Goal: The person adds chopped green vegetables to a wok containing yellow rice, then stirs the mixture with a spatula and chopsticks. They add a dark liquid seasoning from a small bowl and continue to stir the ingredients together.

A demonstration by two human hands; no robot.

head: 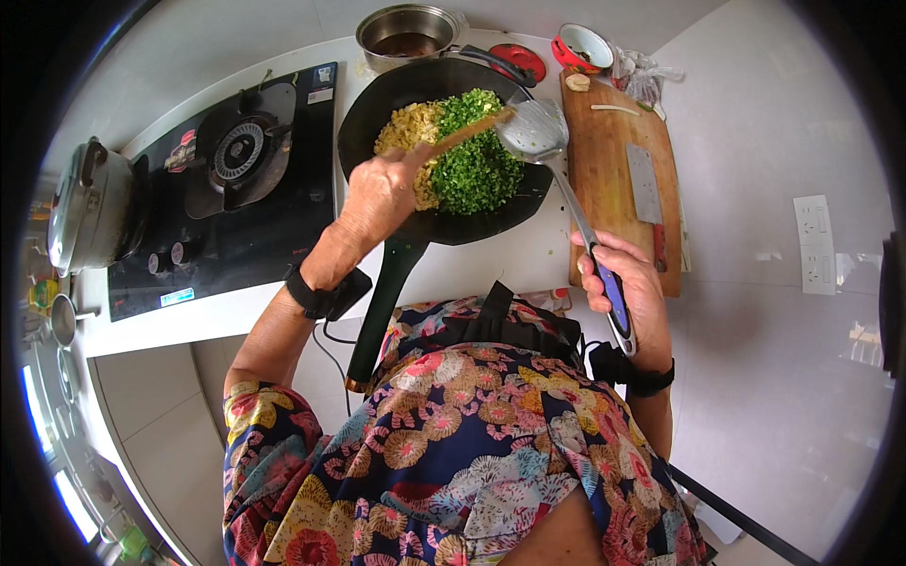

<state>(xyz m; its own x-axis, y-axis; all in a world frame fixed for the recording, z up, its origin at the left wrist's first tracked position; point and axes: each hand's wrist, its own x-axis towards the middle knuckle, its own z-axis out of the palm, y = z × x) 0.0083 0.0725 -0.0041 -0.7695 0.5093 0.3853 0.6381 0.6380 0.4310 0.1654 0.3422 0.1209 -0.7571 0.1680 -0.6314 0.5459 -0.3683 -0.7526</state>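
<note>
My left hand (382,189) is closed around wooden chopsticks (473,131), whose far ends reach the blade of a metal wok spatula (535,131). My right hand (623,283) grips the spatula's purple and black handle. The blade is over the right rim of a black wok (453,230). Inside the wok, yellow scrambled egg pieces (410,129) lie on the left and chopped green vegetable (478,173) is heaped on the right. Green bits stick to the blade. The wok's long dark handle (386,304) points toward me.
Left stand a black gas hob (283,233) and a lidded metal pot (99,212). Behind the wok are a steel pot (408,32) and a red lid (520,62). On the right, a wooden cutting board (601,191) bears a cleaver (643,182); a red-and-white enamel bowl (584,48) stands behind it.
</note>
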